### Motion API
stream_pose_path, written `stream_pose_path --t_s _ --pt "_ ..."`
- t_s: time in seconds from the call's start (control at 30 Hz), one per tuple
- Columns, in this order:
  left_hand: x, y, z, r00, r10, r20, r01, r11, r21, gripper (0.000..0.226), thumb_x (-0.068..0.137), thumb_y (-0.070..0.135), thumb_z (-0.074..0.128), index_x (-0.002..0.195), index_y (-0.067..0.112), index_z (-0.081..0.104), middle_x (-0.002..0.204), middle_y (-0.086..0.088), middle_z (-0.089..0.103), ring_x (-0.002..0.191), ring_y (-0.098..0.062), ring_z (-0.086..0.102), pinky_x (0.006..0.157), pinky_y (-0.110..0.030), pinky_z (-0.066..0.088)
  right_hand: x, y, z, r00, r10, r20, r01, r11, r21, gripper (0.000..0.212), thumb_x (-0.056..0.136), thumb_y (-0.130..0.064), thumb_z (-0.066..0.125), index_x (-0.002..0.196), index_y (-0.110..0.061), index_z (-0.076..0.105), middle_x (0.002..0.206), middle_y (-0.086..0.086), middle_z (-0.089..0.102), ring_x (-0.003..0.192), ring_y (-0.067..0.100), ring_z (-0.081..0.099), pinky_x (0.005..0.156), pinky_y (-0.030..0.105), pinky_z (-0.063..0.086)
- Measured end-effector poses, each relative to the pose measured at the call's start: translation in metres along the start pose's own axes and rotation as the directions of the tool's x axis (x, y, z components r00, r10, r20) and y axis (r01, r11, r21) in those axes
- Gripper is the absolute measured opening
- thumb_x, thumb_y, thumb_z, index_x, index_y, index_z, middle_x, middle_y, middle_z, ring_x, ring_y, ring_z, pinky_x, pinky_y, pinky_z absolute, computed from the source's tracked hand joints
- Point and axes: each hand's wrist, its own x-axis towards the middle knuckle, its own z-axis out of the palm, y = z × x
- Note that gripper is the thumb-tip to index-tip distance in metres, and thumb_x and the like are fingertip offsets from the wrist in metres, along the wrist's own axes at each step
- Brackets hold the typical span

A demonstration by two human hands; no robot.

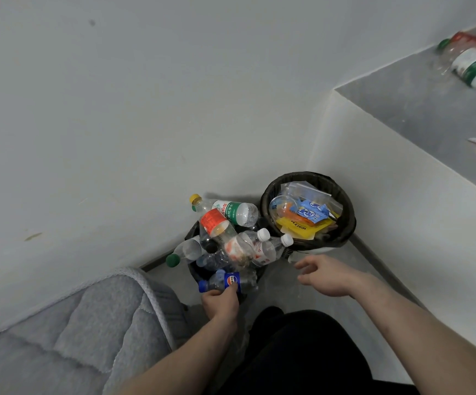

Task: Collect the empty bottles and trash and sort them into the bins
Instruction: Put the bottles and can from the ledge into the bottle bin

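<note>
Your left hand [220, 305] is gripping a clear crushed plastic bottle with a blue cap and blue label [225, 281], fingers curled round it, at the near rim of the dark bin heaped with empty bottles [195, 273]. Your right hand [323, 276] is hovering empty, fingers loose, just right of that grip. Beyond it, the black-lined round bin [350, 223] is holding wrappers.

1. Soft, even, rather dim indoor light; the grey wall [117, 109] shows no glare.
2. Weak shadows pool in the corner behind the bins [308, 212].
3. Wide-angle bending curves the ledge [416, 115] edges.
4. The green-labelled bottle [470, 64] at top right is smeared and blurred; the centre stays fairly sharp.
</note>
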Motion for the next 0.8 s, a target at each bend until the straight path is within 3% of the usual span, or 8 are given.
stream_pose_path --t_s 0.17,0.3,0.43,0.53,0.67,0.8 --pt "0.005 0.007 0.002 0.998 0.01 -0.066 -0.014 0.999 -0.049 0.038 0.081 0.026 0.084 0.085 0.017 0.046 0.101 -0.013 0.064 0.09 -0.029 0.065 0.085 -0.041 0.057 0.001 0.002 0.001 1.0 0.001 0.004 -0.001 1.0 0.0 0.045 0.096 -0.032 0.064 0.14 -0.029 0.054 0.138 -0.003 0.061 0.121 0.014 0.059 0.101 0.029 0.046" --pt "0.006 0.01 0.002 0.999 -0.024 -0.044 0.021 0.998 -0.055 0.047 0.08 0.031 0.084 0.107 0.012 0.05 0.108 -0.015 0.062 0.097 -0.031 0.065 0.08 -0.04 0.055 0.002 0.002 0.0 1.0 -0.001 0.002 0.001 1.0 -0.002 0.045 0.096 -0.033 0.064 0.14 -0.029 0.055 0.138 -0.003 0.061 0.121 0.013 0.059 0.101 0.029 0.046" --pt "0.006 0.016 0.002 0.999 -0.03 -0.034 0.029 0.999 -0.043 0.057 0.076 0.035 0.086 0.114 0.006 0.055 0.11 -0.017 0.066 0.095 -0.031 0.066 0.069 -0.036 0.048 0.001 0.004 0.002 1.0 -0.001 -0.003 0.001 1.0 0.003 0.045 0.095 -0.033 0.064 0.139 -0.029 0.056 0.138 -0.003 0.061 0.119 0.014 0.06 0.102 0.03 0.047" --pt "0.004 0.015 0.001 0.999 -0.029 -0.043 0.027 0.999 -0.029 0.061 0.075 0.034 0.087 0.116 0.004 0.055 0.109 -0.017 0.066 0.091 -0.029 0.063 0.072 -0.037 0.046 0.001 0.007 0.0 1.0 0.003 -0.013 -0.003 1.0 -0.003 0.045 0.094 -0.033 0.065 0.138 -0.03 0.057 0.137 -0.003 0.062 0.119 0.014 0.06 0.104 0.032 0.046" --pt "-0.006 0.009 -0.006 1.0 -0.018 -0.006 0.018 1.0 0.002 0.062 0.076 0.034 0.086 0.118 0.004 0.052 0.108 -0.016 0.065 0.094 -0.03 0.064 0.08 -0.039 0.049 -0.002 0.006 -0.003 1.0 0.005 -0.024 -0.005 1.0 -0.008 0.043 0.094 -0.034 0.065 0.137 -0.031 0.058 0.138 -0.004 0.061 0.122 0.014 0.059 0.107 0.033 0.045" --pt "-0.022 0.005 -0.019 0.993 0.061 0.097 -0.068 0.995 0.072 0.065 0.071 0.034 0.089 0.116 0.003 0.054 0.105 -0.015 0.067 0.091 -0.027 0.066 0.072 -0.037 0.051 -0.007 0.006 -0.004 0.999 0.002 -0.044 -0.002 1.0 0.004 0.044 0.094 -0.035 0.065 0.136 -0.031 0.058 0.14 -0.003 0.059 0.124 0.015 0.058 0.108 0.035 0.045"
